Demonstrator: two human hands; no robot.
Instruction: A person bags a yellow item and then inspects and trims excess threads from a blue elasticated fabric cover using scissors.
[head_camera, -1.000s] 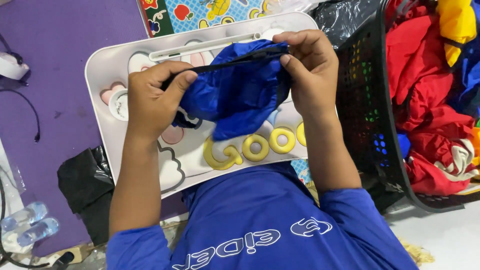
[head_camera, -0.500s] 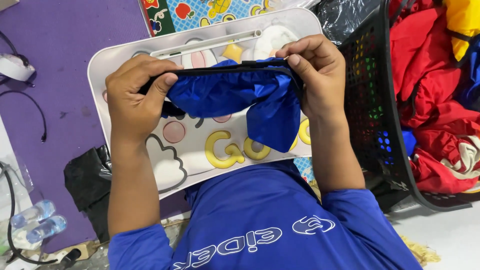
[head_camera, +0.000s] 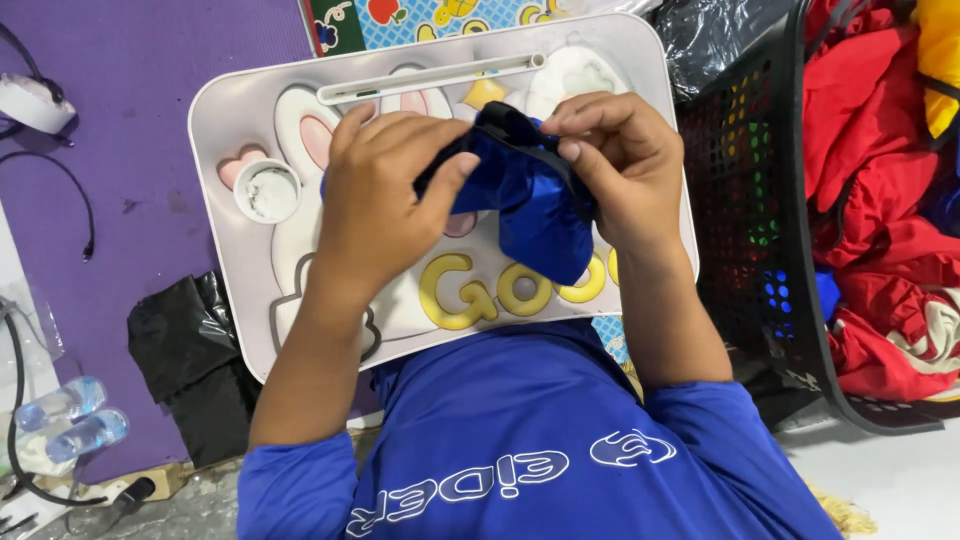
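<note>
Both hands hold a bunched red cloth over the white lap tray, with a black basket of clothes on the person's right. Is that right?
Not quite: the cloth is blue, not red, as the head view shows. The left hand and right hand do hold it bunched over the white lap tray, with the black basket of clothes on the right.

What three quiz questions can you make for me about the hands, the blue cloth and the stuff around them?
1. True or false: both hands, left and right, grip the blue cloth.
2. What is under the hands?
A. a white lap tray
B. a green bucket
C. a wooden stool
3. What colour is most of the clothing in the black basket on the right side?

Key: 1 true; 2 A; 3 red.
</note>
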